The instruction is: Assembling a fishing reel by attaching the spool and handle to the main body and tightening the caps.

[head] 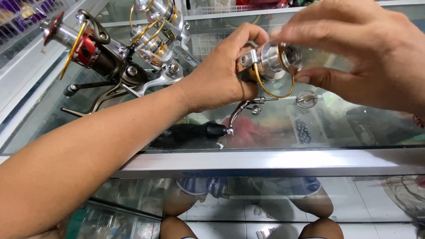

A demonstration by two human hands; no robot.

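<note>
The glass worktop (265, 161) is a display case with a pale metal front edge, and through the pane small goods show inside, too blurred to sort.

On the glass toward the far left corner stand two fishing reels. The bigger is the black and red reel (95, 51), with a gold wire arm and a dark handle reaching toward the left edge. Just beside it, touching or nearly so, is the silver and gold reel (159, 40).

A third one, the small silver reel (265, 62), is held up above the middle of the worktop, well clear of the glass. The left hand (221, 75) has its grip closed around the reel's body, thumb over the top. The right hand (354, 48) comes in from the right edge, and its fingertips (292, 35) pinch the spool end, so that grip is closed on the same reel. A thin gold wire loop hangs under the spool, and the bent crank with its black knob (190, 135) drops down to lie near the glass.

A small round silver cap (306, 98) lies alone on the glass below the right hand.

At the far left corner a wire basket (20, 17) holds purple and yellow packets, too many and too blurred to count.
</note>
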